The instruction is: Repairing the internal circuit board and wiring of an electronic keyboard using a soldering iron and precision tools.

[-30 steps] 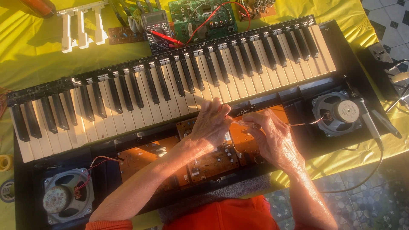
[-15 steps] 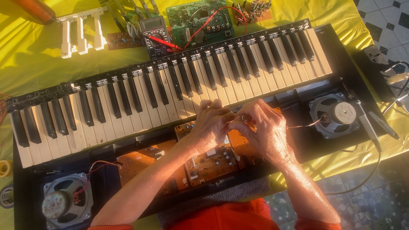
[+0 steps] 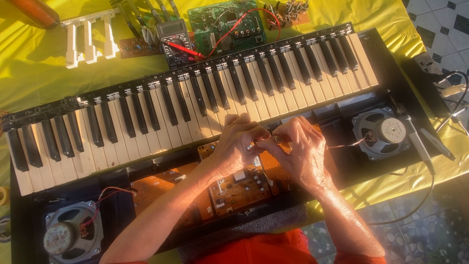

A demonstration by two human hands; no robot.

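I see my left hand (image 3: 239, 146) and right hand (image 3: 300, 151) meeting fingertip to fingertip over the opened keyboard (image 3: 195, 102), just near of the white keys. Both are curled and pinching one small metallic part (image 3: 251, 145) between them; I cannot tell what it is. Under the hands lies the orange circuit board (image 3: 229, 188). A speaker (image 3: 383, 132) sits to the right, another speaker (image 3: 71, 234) near left. A multimeter (image 3: 174, 41) rests on the yellow cloth (image 3: 29, 54) beyond the keys
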